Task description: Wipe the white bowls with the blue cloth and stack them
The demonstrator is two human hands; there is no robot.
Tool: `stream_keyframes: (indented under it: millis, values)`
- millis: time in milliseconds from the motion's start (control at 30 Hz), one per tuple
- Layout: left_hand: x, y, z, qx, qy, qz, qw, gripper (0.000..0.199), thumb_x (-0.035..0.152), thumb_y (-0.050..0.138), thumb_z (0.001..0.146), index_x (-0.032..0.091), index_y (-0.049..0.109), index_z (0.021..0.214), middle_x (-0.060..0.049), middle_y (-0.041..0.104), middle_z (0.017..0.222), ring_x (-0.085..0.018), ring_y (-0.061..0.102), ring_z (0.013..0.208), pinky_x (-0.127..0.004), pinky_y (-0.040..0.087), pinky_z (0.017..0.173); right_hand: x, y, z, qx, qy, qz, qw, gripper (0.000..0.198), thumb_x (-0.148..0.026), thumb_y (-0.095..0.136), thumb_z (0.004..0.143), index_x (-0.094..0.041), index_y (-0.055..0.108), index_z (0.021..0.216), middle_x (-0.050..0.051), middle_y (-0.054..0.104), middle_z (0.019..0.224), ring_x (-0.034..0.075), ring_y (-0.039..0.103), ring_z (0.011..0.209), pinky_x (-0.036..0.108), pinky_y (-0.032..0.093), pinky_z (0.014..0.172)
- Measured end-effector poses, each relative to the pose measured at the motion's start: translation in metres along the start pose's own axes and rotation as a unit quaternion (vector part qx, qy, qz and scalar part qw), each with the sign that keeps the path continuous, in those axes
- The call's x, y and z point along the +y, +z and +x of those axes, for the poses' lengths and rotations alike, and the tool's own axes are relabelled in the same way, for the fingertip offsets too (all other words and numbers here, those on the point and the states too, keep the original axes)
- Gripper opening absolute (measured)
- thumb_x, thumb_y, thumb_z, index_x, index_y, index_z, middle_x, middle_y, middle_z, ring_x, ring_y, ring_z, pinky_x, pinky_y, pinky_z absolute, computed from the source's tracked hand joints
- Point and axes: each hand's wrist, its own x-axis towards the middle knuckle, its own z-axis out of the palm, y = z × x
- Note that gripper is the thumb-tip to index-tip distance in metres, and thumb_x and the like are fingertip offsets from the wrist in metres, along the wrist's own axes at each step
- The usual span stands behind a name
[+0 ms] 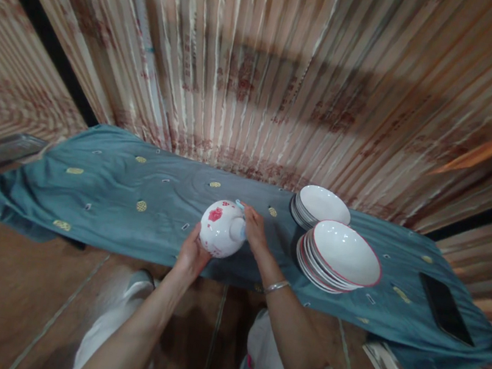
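Between my hands, above the cloth-covered table, is a white bowl (217,231) with red flowers. It is tipped over, so its outer side and foot ring face up and to the right. My left hand (191,256) is closed around its lower left edge. At the bowl's right side, by the foot ring, my right hand (254,226) is closed on a small pale blue-white thing (239,204); its kind cannot be made out. To the right stand a stack of red-rimmed white bowls (346,253) and, behind it, a stack of white dishes (323,205).
A teal cloth (104,206) with yellow pineapple prints covers the long table. A dark flat phone-like object (446,308) lies near its right end. Pleated curtains (253,74) hang behind. Dark poles (43,24) slant at both sides. A clear tray (5,151) sits at the far left.
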Motion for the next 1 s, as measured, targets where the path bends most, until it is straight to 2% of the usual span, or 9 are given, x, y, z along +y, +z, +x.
stream_keyframes:
  millis: [200, 267, 367, 500, 633, 767, 867, 1000]
  values:
    - [0.000, -0.010, 0.011, 0.020, -0.007, -0.016, 1.000, 0.048, 0.030, 0.041, 0.098, 0.012, 0.054, 0.140, -0.012, 0.077, 0.108, -0.029, 0.069, 0.110, -0.046, 0.054, 0.098, 0.029, 0.009, -0.007, 0.032, 0.042, 0.028, 0.998, 0.043, -0.049, 0.045, 0.092, -0.023, 0.075, 0.109, 0.005, 0.076, 0.115, 0.022, 0.066, 0.115, 0.044, 0.048, 0.106]
    - [-0.001, -0.015, 0.017, 0.020, -0.011, -0.022, 0.999, 0.049, 0.031, 0.041, 0.098, 0.014, 0.053, 0.142, -0.012, 0.076, 0.112, -0.029, 0.068, 0.112, -0.046, 0.053, 0.098, 0.034, 0.013, -0.012, 0.037, 0.039, 0.004, 0.999, 0.042, -0.047, 0.043, 0.093, -0.024, 0.074, 0.111, 0.005, 0.075, 0.116, 0.021, 0.065, 0.117, 0.045, 0.047, 0.108]
    - [-0.003, -0.021, 0.022, 0.022, -0.020, -0.023, 0.999, 0.049, 0.033, 0.039, 0.098, 0.017, 0.052, 0.142, -0.012, 0.075, 0.116, -0.029, 0.067, 0.115, -0.047, 0.052, 0.100, 0.035, 0.018, -0.023, 0.033, 0.025, -0.062, 0.997, 0.045, -0.042, 0.037, 0.097, -0.021, 0.069, 0.120, 0.009, 0.070, 0.127, 0.022, 0.061, 0.124, 0.046, 0.043, 0.112]
    - [-0.007, -0.026, 0.024, 0.004, -0.017, -0.009, 1.000, 0.047, 0.036, 0.045, 0.096, 0.022, 0.054, 0.140, -0.011, 0.074, 0.118, -0.030, 0.066, 0.116, -0.049, 0.052, 0.099, 0.032, 0.021, -0.044, 0.022, -0.017, -0.123, 0.992, 0.052, -0.040, 0.029, 0.100, -0.016, 0.057, 0.137, 0.014, 0.058, 0.143, 0.023, 0.051, 0.136, 0.047, 0.036, 0.118]
    - [-0.007, -0.024, 0.022, 0.005, -0.026, -0.016, 1.000, 0.044, 0.035, 0.042, 0.097, 0.019, 0.057, 0.136, -0.012, 0.074, 0.118, -0.030, 0.066, 0.114, -0.048, 0.054, 0.097, 0.028, 0.022, -0.070, 0.024, -0.056, -0.162, 0.985, 0.057, -0.045, 0.027, 0.102, -0.017, 0.039, 0.150, 0.014, 0.045, 0.153, 0.023, 0.036, 0.146, 0.049, 0.030, 0.121]
    - [-0.006, -0.020, 0.019, 0.002, -0.033, -0.022, 0.999, 0.043, 0.036, 0.040, 0.098, 0.020, 0.059, 0.133, -0.011, 0.075, 0.115, -0.029, 0.067, 0.113, -0.047, 0.055, 0.096, 0.026, 0.020, -0.094, 0.005, -0.093, -0.218, 0.972, 0.064, -0.046, 0.028, 0.103, -0.014, 0.020, 0.158, 0.019, 0.029, 0.161, 0.027, 0.024, 0.152, 0.054, 0.028, 0.121]
    - [-0.007, -0.020, 0.019, -0.002, -0.024, -0.017, 1.000, 0.042, 0.038, 0.039, 0.098, 0.021, 0.061, 0.130, -0.011, 0.074, 0.116, -0.028, 0.067, 0.114, -0.045, 0.055, 0.096, 0.026, 0.018, -0.109, -0.011, -0.121, -0.259, 0.958, 0.069, -0.044, 0.032, 0.102, -0.014, 0.009, 0.160, 0.022, 0.019, 0.164, 0.031, 0.020, 0.153, 0.057, 0.031, 0.119]
    - [-0.009, -0.021, 0.020, -0.005, -0.018, -0.014, 1.000, 0.044, 0.040, 0.045, 0.096, 0.021, 0.059, 0.133, -0.011, 0.073, 0.121, -0.028, 0.067, 0.112, -0.044, 0.055, 0.095, 0.027, 0.014, -0.126, -0.048, -0.163, -0.315, 0.934, 0.078, -0.042, 0.040, 0.100, -0.011, 0.002, 0.160, 0.025, 0.013, 0.165, 0.037, 0.019, 0.153, 0.061, 0.033, 0.116]
